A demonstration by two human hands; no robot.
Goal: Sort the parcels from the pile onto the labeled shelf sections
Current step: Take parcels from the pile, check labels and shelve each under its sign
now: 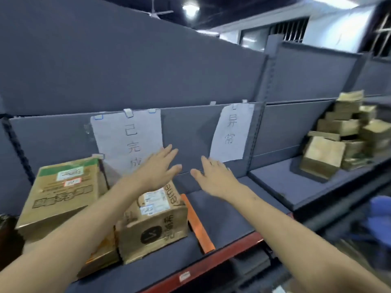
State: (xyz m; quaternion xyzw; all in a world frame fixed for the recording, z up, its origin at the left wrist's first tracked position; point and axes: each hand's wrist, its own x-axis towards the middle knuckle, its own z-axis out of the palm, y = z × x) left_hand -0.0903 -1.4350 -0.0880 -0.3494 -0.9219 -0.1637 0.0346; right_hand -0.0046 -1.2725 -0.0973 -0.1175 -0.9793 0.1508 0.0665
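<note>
Both my hands reach forward over the grey shelf [222, 220], palms down and fingers spread. My left hand [159, 169] hovers above a small brown parcel [154, 227] with a white shipping label, not touching it. My right hand [213, 176] is over bare shelf to the right of it, holding nothing. A larger brown parcel [61, 193] with a green band stands at the left. Two paper labels hang on the back panel: the left label [127, 136] behind my left hand, the right label [231, 132] beyond my right hand.
A flat orange item [196, 225] lies beside the small parcel. Another flat orange-printed parcel [101, 254] lies under my left forearm. A pile of brown boxes [342, 136] fills the shelf section at the right. Something blue [378, 220] shows at the right edge. The shelf front edge is red.
</note>
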